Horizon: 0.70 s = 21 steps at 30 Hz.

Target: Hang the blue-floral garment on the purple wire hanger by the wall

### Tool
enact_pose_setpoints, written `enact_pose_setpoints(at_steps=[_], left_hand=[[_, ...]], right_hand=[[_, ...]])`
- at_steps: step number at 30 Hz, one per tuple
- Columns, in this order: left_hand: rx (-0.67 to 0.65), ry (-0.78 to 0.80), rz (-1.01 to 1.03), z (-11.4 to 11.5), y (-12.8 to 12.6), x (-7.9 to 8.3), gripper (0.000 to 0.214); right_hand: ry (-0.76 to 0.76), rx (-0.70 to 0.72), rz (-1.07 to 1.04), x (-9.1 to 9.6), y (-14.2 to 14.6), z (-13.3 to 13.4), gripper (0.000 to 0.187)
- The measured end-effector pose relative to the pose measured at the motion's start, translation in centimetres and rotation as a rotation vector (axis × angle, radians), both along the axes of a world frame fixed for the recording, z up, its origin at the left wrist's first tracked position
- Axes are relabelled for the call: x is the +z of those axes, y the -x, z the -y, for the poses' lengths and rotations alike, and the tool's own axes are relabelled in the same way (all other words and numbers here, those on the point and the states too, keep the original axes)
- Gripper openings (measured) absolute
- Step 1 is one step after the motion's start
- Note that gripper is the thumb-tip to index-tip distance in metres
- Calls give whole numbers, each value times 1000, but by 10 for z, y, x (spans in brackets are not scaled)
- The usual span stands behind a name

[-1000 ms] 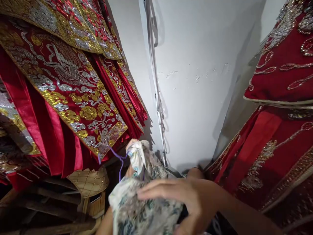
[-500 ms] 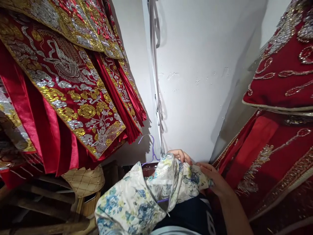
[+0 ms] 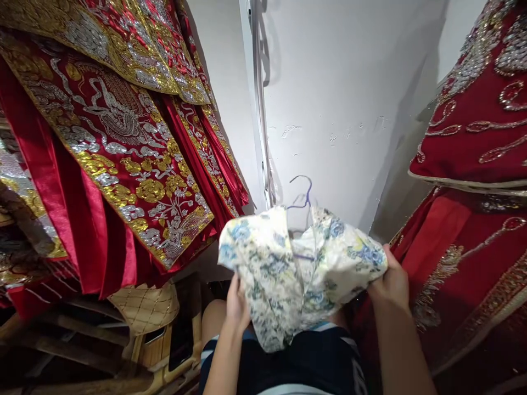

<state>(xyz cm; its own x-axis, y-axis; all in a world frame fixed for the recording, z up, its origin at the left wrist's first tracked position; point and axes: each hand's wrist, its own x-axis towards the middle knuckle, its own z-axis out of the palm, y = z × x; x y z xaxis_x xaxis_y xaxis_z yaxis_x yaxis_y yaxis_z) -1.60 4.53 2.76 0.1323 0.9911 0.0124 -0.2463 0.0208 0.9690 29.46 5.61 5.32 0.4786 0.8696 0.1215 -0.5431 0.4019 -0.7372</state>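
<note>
A white floral garment (image 3: 275, 269) with blue and yellow flowers hangs on a purple clothes hanger (image 3: 308, 193), its hook pointing up at the neckline. My left hand (image 3: 237, 302) grips the garment's left side, with the fingers partly hidden behind the cloth. At the right end, my right hand (image 3: 391, 277) pinches the sleeve edge. The cloth is stretched out between both hands above my lap, slightly blurred by motion.
Red embroidered garments with gold and silver patterns (image 3: 150, 189) hang on the left, near a bamboo chair (image 3: 135, 351). More beaded red clothing (image 3: 465, 142) hangs on the right. Ahead is a white wall (image 3: 325, 99) with a vertical metal strip (image 3: 257, 104).
The garment and its hanger have risen and moved right, and the cloth has spread open. My left hand has gone from the collar to the left side; my right hand has moved outward.
</note>
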Motion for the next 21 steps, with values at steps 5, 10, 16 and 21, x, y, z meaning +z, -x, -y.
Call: enact_pose_setpoints(at_steps=[5, 10, 16, 21], left_hand=[[258, 99, 105, 12, 25, -15, 57], [338, -94, 87, 3, 20, 22, 53], [411, -34, 87, 15, 31, 13, 52], [552, 152, 114, 23, 34, -31, 48]], right_hand=[[-94, -96, 67, 31, 7, -35, 41], [-150, 37, 183, 60, 51, -61, 53], [-68, 125, 222, 43, 72, -51, 59], [31, -112, 118, 10, 55, -32, 51]])
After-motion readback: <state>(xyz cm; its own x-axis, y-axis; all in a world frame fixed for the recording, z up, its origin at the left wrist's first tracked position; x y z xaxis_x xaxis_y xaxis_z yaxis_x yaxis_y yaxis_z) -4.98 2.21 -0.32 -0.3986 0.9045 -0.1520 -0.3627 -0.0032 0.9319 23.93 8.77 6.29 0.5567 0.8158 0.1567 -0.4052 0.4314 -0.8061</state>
